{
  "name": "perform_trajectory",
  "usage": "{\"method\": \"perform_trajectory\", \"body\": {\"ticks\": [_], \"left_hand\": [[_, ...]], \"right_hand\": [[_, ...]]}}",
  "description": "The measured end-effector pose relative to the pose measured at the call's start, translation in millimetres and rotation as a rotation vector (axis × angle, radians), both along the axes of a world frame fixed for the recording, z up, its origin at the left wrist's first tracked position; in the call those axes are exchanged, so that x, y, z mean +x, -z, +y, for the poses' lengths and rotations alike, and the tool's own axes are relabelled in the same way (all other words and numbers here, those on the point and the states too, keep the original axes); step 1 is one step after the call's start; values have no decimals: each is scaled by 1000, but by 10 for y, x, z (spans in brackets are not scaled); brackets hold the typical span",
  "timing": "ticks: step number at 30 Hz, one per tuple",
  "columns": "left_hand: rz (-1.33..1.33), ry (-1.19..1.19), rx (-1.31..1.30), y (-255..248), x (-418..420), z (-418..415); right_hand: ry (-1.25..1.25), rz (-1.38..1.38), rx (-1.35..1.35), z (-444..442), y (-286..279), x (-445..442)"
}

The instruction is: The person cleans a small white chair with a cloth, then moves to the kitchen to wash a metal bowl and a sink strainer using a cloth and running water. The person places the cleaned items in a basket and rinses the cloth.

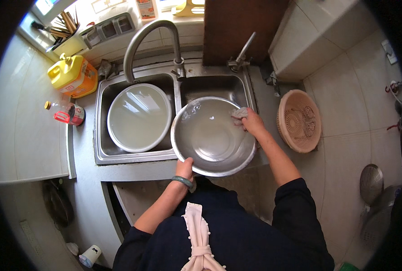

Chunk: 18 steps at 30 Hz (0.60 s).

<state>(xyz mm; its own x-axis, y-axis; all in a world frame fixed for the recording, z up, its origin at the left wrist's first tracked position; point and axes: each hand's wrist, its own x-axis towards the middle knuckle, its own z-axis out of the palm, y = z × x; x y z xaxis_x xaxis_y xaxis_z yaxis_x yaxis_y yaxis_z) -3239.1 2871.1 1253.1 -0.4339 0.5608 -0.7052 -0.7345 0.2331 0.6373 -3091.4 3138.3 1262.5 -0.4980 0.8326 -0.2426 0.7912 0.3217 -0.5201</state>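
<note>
A wide stainless steel basin (218,162) with some cloudy water in it rests over the right sink bowl (214,88) and the counter's front edge. My left hand (185,168) grips its near left rim, the thumb on top and the other fingers hidden beneath. In my right hand (253,123) is a wet, crumpled light cloth (239,114), pressed against the inner wall at the basin's right rim. A second round basin (169,127), pale-rimmed and full of cloudy water, sits in the left sink bowl (101,135) under the faucet's spout.
A curved steel faucet (133,44) arches over the sink. To the left stand a yellow jug (74,76) with a pump and a red-handled bottle (74,114). A pink plastic basket (282,135) holding a wire rack is at right. A small tap (236,64) stands behind.
</note>
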Motion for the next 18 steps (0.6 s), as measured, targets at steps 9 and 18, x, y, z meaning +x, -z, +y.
{"method": "perform_trajectory", "body": {"ticks": [9,18], "left_hand": [[34,-23,55,139,13,122],[70,5,72,174,-258,207]], "right_hand": [[188,226,-253,-21,178,195],[299,298,-325,-393,-47,180]]}}
